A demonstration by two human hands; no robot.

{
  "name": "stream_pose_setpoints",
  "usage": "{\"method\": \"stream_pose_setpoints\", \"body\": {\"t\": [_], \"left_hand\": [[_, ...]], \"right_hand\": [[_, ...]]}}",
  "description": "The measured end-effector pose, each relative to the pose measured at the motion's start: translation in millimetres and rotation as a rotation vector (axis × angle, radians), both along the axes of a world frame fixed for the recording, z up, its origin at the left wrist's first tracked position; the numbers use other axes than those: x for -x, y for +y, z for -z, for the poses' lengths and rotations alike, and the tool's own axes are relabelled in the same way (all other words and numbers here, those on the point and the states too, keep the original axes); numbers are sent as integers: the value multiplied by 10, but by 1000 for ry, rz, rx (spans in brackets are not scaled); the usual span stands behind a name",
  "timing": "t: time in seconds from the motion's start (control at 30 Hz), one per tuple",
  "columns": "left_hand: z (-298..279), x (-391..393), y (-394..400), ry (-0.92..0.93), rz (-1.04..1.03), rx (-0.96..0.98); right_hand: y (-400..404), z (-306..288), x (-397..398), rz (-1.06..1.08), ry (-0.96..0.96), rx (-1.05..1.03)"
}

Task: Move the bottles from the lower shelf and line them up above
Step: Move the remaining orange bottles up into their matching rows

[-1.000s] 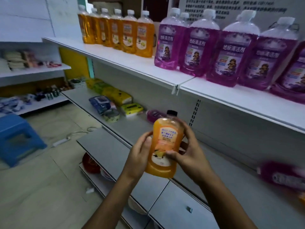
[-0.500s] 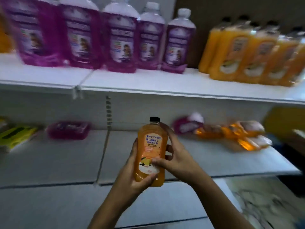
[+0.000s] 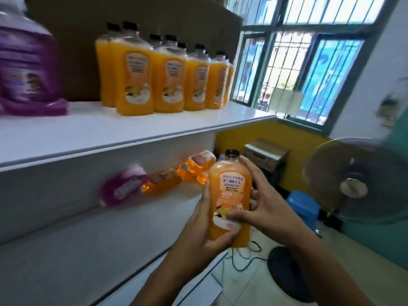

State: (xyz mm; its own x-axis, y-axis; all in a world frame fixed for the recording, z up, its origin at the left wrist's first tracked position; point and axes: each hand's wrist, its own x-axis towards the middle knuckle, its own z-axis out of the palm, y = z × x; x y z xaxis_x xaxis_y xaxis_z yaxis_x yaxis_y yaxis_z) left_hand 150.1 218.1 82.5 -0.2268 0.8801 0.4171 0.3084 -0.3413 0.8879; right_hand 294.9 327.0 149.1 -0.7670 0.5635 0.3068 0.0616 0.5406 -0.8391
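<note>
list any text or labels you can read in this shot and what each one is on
Nothing reads clearly enough to quote.
Held orange bottle with black cap: purple characters and small dark print on its label, too blurred to read.
Upright orange bottles on the upper white shelf: labels blurred.
Big purple bottle: label smeared by motion.
Purple and orange bottles lying on the lower shelf: labels unreadable.
Left hand and right hand grip the held bottle.

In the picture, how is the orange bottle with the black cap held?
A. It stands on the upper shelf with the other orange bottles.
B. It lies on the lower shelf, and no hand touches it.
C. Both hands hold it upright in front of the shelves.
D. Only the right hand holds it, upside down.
C: the left hand and the right hand both grip the orange bottle, cap up, in front of the lower shelf.
</note>
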Motion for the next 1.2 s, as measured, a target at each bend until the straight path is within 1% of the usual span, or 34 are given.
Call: {"method": "stream_pose_setpoints", "body": {"t": [0.27, 0.43, 0.5, 0.63, 0.73, 0.8, 0.9, 1.0, 1.07, 1.2], "left_hand": [[-744, -273, 1160, 287, -38, -131], [-1225, -348, 1746, 479, -88, -102], [-1430, -334, 1961, 519, -131, -94], [-1798, -227, 2399, 547, -261, -87], [-1938, -34, 2680, 582, -395, 24], [-1936, 105, 2812, 600, -451, 100], [-1858, 268, 2922, 624, -501, 186], [-1773, 399, 2983, 736, -513, 385], [-1754, 436, 3010, 770, -507, 422], [-1721, 425, 3037, 891, -556, 425]], "right_hand": [[1045, -660, -383, 54, 159, -213], [1742, -1000, -435, 37, 226, -385], [2006, -1141, -377, 30, 249, -454], [2506, -1389, -75, 22, 360, -617], [2835, -1442, 244, 21, 400, -679], [3022, -1410, 448, 8, 383, -736], [3275, -1358, 685, 10, 333, -795], [3564, -1342, 856, 9, 308, -779], [3754, -1351, 967, -18, 281, -759], [4000, -1388, 1213, -51, 240, -716]]}}
